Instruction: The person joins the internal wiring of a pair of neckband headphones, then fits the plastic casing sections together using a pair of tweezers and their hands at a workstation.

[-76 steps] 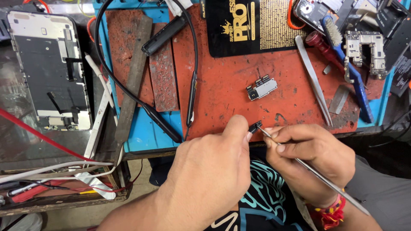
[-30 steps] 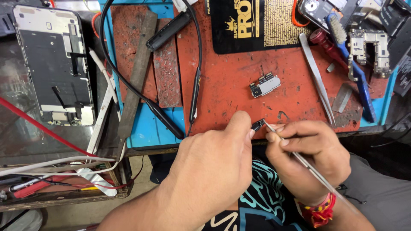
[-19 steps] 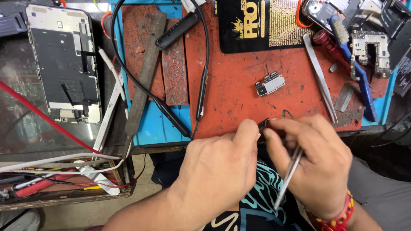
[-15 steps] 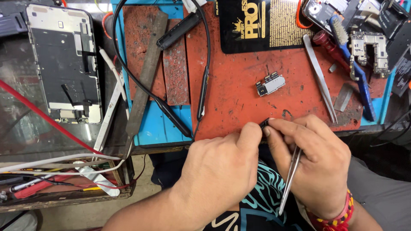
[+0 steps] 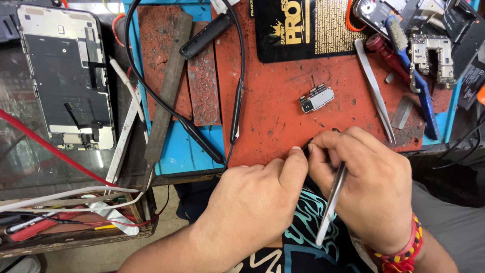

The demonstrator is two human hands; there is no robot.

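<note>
Head view. The left hand (image 5: 252, 194) and right hand (image 5: 369, 187) met at the near edge of the red work mat (image 5: 273, 116), fingertips pinched together on a tiny dark part (image 5: 306, 147); the right hand also gripped steel tweezers (image 5: 331, 202), pointing near. Farther off lay a small connector module (image 5: 316, 98), a second pair of tweezers (image 5: 375, 91), and, far left, an opened phone frame (image 5: 65, 76).
</note>
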